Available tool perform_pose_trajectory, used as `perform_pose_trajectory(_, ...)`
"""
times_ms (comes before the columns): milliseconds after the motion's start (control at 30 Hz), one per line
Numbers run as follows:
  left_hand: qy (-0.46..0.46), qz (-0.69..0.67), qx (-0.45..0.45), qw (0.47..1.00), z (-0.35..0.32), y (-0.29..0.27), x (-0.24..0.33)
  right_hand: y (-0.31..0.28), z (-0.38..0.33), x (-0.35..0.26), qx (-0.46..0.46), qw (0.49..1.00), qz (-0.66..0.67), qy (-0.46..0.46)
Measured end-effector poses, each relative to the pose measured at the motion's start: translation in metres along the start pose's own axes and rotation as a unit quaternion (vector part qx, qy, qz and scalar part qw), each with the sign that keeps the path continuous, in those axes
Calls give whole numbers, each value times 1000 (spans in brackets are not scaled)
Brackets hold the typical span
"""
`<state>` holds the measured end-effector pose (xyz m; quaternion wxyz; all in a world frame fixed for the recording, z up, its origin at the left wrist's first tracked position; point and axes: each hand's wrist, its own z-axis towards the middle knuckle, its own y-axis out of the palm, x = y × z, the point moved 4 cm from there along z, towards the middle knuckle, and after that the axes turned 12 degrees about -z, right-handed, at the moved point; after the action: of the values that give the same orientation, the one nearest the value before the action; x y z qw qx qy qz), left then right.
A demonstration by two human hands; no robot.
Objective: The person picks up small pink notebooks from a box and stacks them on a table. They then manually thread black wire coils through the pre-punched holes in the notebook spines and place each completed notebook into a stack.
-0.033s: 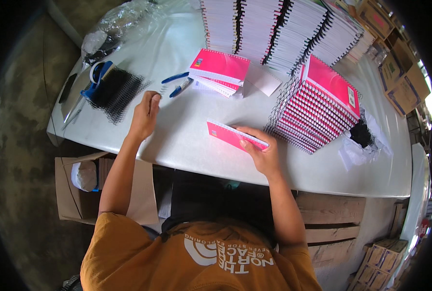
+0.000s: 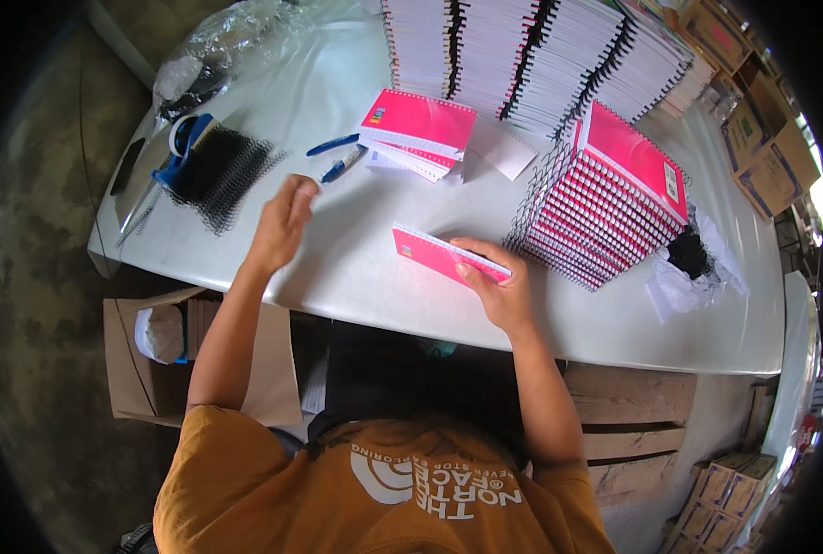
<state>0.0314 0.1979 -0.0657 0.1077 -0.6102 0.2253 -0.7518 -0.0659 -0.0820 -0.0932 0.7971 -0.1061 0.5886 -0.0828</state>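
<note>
The head view looks down on a white table point(image 2: 365, 268) where a person in an orange shirt works with both hands.

The right hand point(image 2: 495, 282) rests on a pink spiral notebook point(image 2: 435, 254) that lies flat near the table's front edge, just left of a tall stack of pink notebooks point(image 2: 605, 208). The fingers lie curled over the notebook's right end, the thumb along its near edge, holding it down against the table. The notebook's long axis runs from upper left to lower right in the picture, its left end pointing toward the left hand and its right end under the right hand. A pale strip, seemingly the page edges, runs along its far long side; whether a wire coil sits there cannot be told.

The left hand point(image 2: 285, 222) hovers above the table, well apart from the notebook, with the fingers loosely bent and close together and nothing between them. Just beyond it lie two blue pens point(image 2: 338, 157), side by side and angled. Farther left sits a heap of black wire coils point(image 2: 217, 171), with a blue tape dispenser point(image 2: 182, 148) at its far edge.

Behind the pens a small pile of pink notebooks point(image 2: 418, 125) lies flat. Rows of white page blocks with black bindings point(image 2: 522, 51) stand across the back of the table. A cardboard box point(image 2: 153, 360) stands below the table edge at the left.
</note>
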Motion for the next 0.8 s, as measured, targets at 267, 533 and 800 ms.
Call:
perform_pose_trajectory(267, -24, -80, -195, 977, -21, 48, 44, 3, -2, 0, 27, 999, 6, 23)
perform_pose_trajectory(533, -31, -208, -210, 955, 4, 43, 57, 3, -6, 3, 13, 1000, -3, 21)
perform_pose_trajectory(800, -33, -38, -289, 956, 4, 40, 71, 2, -5, 1, 42, 999, -1, 5)
